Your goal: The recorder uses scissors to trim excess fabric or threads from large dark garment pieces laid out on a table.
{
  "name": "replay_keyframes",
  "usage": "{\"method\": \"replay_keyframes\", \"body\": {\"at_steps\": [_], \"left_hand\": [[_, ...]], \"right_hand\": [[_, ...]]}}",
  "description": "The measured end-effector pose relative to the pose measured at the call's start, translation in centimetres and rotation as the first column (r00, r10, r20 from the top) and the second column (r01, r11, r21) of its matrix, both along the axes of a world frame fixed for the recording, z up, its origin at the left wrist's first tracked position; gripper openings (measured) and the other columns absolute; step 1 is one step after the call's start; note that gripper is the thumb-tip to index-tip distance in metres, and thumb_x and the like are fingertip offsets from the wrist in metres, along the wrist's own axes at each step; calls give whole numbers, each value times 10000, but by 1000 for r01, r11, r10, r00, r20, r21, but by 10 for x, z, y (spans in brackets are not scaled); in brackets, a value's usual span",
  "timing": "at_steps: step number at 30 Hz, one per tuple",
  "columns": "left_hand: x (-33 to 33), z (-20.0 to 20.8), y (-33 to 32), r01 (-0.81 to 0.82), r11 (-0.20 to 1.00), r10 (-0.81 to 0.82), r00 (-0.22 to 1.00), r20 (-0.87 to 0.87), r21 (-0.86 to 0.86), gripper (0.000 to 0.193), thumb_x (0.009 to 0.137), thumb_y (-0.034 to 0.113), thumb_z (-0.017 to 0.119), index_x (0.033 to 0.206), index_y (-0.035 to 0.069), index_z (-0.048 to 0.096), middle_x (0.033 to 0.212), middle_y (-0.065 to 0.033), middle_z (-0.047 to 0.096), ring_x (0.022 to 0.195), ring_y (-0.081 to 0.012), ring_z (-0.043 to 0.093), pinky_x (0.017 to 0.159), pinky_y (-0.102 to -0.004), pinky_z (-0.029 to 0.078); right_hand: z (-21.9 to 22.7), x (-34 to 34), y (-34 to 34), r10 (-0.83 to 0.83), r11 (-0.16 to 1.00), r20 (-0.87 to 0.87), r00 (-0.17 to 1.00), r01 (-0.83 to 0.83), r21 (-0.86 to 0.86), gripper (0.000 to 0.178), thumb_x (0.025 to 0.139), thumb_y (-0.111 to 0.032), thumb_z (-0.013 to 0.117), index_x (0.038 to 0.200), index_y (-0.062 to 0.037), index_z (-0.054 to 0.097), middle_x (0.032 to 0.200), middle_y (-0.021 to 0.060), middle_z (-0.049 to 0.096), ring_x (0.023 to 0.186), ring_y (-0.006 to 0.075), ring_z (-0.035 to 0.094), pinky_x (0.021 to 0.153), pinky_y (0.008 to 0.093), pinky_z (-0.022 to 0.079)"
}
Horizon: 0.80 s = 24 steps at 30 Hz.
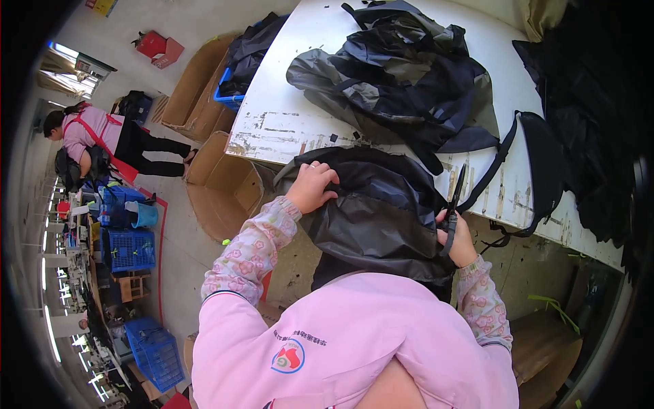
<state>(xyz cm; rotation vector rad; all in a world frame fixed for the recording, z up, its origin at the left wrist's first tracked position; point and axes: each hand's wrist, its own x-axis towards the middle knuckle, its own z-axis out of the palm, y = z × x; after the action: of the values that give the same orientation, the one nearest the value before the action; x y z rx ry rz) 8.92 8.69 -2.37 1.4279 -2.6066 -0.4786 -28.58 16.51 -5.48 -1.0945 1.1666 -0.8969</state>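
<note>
Evidently, the person's left hand was closed on the black bag, its fingers curled over the fabric at the left end. The bag lay at the near edge of the white bench, partly over that edge, with its near side close to the person's front. The right hand, at the bag's right end, gripped dark scissors, the blades pointing to the far side; whether its fingers also pinched the fabric, I could not tell.

Beyond the bag, a heap of black and grey fabric sat on the bench. To the right, a wide black strap ran across the bench's near edge, and farther right was a large dark mass of cloth.

Left of the bench were 2 cardboard boxes, a far box and a near box, with a blue crate holding dark fabric beside the far box. At the far left, a co-worker in pink and black bent over dark bags.
</note>
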Motion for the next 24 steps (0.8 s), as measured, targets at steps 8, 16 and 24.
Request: {"method": "replay_keyframes", "body": {"at_steps": [8,16,24], "left_hand": [[40,14,2,-25,844,434,619,-655,536,213,782,-41,682,880,60,522,921,-29,610,822,-88,565,770,-238,457],[49,35,-14,31,763,607,306,-733,645,227,816,-67,625,883,92,478,874,10,576,821,-63,546,745,-195,433],[63,6,-23,-79,711,693,247,-677,699,210,822,-33,654,878,90,493,808,34,564,735,-41,529,689,-183,421]], "right_hand": [[77,-32,-19,-154,987,-46,987,151,-64,230,786,-19,675,924,-90,506,802,-9,550,607,73,531,543,222,426],[177,-92,-43,-332,871,-60,941,281,-403,223,808,-7,670,931,-62,492,816,33,590,628,84,530,574,225,434],[91,-38,-34,-95,988,-96,991,82,-129,244,807,12,692,904,-54,478,1060,89,654,637,50,525,592,208,459]]}}
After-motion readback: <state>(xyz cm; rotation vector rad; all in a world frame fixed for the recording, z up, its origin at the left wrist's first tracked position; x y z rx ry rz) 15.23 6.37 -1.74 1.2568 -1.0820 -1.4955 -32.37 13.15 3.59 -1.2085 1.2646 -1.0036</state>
